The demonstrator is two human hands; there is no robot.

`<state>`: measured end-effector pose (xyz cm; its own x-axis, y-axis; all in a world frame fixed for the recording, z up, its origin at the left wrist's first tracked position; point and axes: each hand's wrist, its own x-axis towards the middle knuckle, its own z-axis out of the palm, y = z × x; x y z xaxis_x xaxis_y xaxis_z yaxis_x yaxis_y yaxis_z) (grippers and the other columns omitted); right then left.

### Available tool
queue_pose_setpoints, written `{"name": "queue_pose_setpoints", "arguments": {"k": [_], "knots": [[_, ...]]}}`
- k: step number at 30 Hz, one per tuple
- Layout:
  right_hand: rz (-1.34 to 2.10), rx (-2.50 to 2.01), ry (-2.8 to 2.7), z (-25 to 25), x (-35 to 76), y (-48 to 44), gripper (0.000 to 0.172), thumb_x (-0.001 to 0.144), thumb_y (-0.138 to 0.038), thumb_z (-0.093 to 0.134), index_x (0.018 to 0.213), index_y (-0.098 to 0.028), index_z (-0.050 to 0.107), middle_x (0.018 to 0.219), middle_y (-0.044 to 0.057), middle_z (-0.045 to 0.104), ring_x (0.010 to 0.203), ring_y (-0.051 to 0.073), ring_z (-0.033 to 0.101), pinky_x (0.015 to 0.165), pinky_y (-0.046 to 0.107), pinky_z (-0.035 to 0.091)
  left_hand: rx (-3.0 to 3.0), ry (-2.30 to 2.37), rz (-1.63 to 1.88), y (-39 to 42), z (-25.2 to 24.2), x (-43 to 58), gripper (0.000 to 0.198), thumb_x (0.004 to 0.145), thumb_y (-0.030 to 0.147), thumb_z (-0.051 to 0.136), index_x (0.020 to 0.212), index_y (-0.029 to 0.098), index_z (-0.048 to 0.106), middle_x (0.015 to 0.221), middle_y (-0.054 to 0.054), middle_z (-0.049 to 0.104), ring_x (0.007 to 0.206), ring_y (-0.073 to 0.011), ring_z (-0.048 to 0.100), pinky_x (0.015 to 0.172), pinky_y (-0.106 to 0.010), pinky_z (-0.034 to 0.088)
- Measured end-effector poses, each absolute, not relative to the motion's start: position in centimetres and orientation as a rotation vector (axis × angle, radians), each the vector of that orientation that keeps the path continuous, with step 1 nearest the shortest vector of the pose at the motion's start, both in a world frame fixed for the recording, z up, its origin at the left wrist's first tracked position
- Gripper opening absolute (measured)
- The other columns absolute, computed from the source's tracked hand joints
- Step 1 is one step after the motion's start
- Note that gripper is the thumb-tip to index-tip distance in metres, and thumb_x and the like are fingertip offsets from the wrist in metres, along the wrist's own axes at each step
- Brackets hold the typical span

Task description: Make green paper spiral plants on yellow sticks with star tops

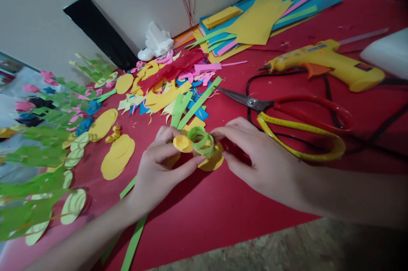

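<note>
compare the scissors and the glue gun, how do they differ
The scissors have one red and one yellow handle; the glue gun has a yellow body and orange trigger. The scissors end in slim metal blades; the glue gun in a short nozzle. The scissors lie nearer the right hand; the glue gun lies farther off. Both rest on the red tabletop, tips toward the picture's left.

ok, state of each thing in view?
Green paper coil: rolled into a ring, between the left hand and right hand.
Yellow paper curl: rolled, beside the coil.
Scissors: blades closed, lying down.
Glue gun: lying on its side; on or off, can't tell.
Yellow discs: flat, overlapping.
Paper scraps: loose heap.
Coloured sheets: piled flat.
</note>
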<state>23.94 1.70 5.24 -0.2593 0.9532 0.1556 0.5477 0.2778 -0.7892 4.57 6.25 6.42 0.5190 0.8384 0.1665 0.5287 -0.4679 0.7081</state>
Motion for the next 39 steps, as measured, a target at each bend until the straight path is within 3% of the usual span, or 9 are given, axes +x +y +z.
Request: {"name": "queue_pose_setpoints", "arguments": {"k": [8,20,28,39], "knots": [[0.751,-1.320,-2.022,5.23,23.95,1.77,0.021,0.080,-0.010,0.040,0.086,-0.012,0.060,0.099,0.007,0.054,0.096,0.018,0.043,0.087,0.034,0.039,2.157,1.100,0.668,6.30,6.34,4.48,0.007,0.072,0.025,0.067,0.078,0.026,0.069,0.074,0.000,0.059,0.075,-0.0170,0.053,0.068,-0.031,0.043],[0.708,-1.276,-2.091,4.81,23.91,1.91,0.027,0.080,-0.010,0.043,0.095,-0.018,0.064,0.102,0.005,0.055,0.098,0.019,0.042,0.086,0.035,0.039,2.167,1.075,0.680,6.35,6.03,4.44,0.007,0.071,0.024,0.068,0.077,0.027,0.068,0.073,0.000,0.059,0.074,-0.0168,0.052,0.069,-0.032,0.042],[0.706,-1.344,-1.987,4.84,23.88,1.80,0.019,0.078,-0.008,0.041,0.082,-0.012,0.059,0.102,0.006,0.052,0.097,0.017,0.044,0.088,0.032,0.040,2.162,1.052,0.690,6.34,6.22,4.56,0.008,0.072,0.022,0.067,0.080,0.025,0.068,0.078,-0.001,0.056,0.077,-0.0155,0.050,0.070,-0.031,0.040],[0.709,-1.344,-1.827,4.39,23.82,1.69,0.044,0.074,-0.005,0.044,0.117,-0.013,0.043,0.116,0.007,0.043,0.109,0.013,0.043,0.096,0.026,0.036,2.125,1.012,0.689,6.41,6.25,4.44,0.007,0.073,0.021,0.066,0.079,0.025,0.067,0.077,0.000,0.054,0.076,-0.0153,0.049,0.068,-0.030,0.038]]}}
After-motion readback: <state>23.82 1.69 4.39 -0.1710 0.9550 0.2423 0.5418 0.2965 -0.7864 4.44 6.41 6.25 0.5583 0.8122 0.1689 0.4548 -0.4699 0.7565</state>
